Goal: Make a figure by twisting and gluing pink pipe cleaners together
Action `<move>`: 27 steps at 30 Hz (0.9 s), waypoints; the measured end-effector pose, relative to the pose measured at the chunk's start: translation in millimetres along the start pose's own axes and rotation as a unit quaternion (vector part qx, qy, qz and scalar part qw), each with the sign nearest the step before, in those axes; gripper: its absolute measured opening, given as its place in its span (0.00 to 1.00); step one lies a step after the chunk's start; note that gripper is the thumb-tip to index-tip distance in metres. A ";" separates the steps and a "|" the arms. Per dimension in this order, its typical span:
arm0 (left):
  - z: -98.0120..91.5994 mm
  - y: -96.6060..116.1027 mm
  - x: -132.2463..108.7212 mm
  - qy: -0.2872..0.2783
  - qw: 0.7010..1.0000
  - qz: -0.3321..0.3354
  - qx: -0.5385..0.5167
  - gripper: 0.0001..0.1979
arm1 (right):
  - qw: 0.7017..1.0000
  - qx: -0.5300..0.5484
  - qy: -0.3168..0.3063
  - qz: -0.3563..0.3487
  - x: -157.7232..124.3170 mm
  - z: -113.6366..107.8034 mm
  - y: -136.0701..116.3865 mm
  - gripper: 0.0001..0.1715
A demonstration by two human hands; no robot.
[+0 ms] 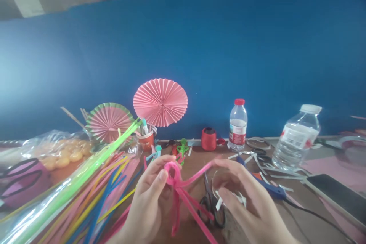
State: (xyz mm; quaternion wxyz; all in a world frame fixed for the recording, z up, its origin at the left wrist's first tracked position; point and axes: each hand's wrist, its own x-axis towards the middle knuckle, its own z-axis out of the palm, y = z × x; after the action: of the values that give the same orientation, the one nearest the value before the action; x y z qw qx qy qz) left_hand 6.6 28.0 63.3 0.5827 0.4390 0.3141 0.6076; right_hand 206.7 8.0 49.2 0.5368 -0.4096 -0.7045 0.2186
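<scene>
Pink fuzzy pipe cleaners (177, 183) are joined in a small looped figure, with several loose strands hanging and fanning out below the loop. My left hand (150, 194) pinches the loop between thumb and fingers. One strand reaches up to the right, to the index fingertip of my right hand (246, 198). The thumb of that hand stands well apart from its index finger, and the fingers are curved and spread. Scissors (210, 202) lie on the table behind the hanging strands, partly hidden. Small white scraps (219, 203) show beside my right thumb.
Coloured pipe cleaners (105, 194) and a plastic sleeve of green ones (71, 183) lie left. Paper fans (160, 103), a pen cup (146, 141) and red spool (208, 139) stand behind. Bottles (238, 127), a blue corded tool (268, 187) and a phone (337, 198) are right.
</scene>
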 end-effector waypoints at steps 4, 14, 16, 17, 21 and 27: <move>1.6 10.1 2.9 0.021 0.999 0.035 0.017 0.10 | 0.999 0.016 -0.007 0.039 8.0 -13.4 -4.2 0.11; 17.6 10.1 -12.6 0.022 0.968 0.119 0.218 0.09 | 0.998 0.036 -0.038 0.034 9.6 4.6 -28.4 0.09; 25.3 4.6 -18.0 0.017 0.971 0.105 0.214 0.09 | 0.997 0.046 -0.055 0.028 6.1 11.7 -31.5 0.11; 28.2 2.0 -20.4 0.018 0.972 0.100 0.213 0.10 | 0.997 0.045 -0.060 0.035 4.7 14.2 -32.0 0.12; 31.4 -4.9 -24.8 0.010 0.973 0.080 0.218 0.14 | 0.996 0.036 -0.055 0.054 2.1 17.1 -30.2 0.08; 20.4 -2.8 -18.5 -0.094 0.979 0.021 0.178 0.20 | 0.999 0.005 -0.035 0.027 1.2 14.6 -26.0 0.09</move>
State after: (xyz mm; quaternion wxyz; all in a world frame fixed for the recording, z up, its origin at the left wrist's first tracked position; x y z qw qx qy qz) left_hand 25.0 7.5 66.3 0.5088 0.5977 0.3516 0.5101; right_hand 184.1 -3.9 64.5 0.5075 -0.4177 -0.7107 0.2507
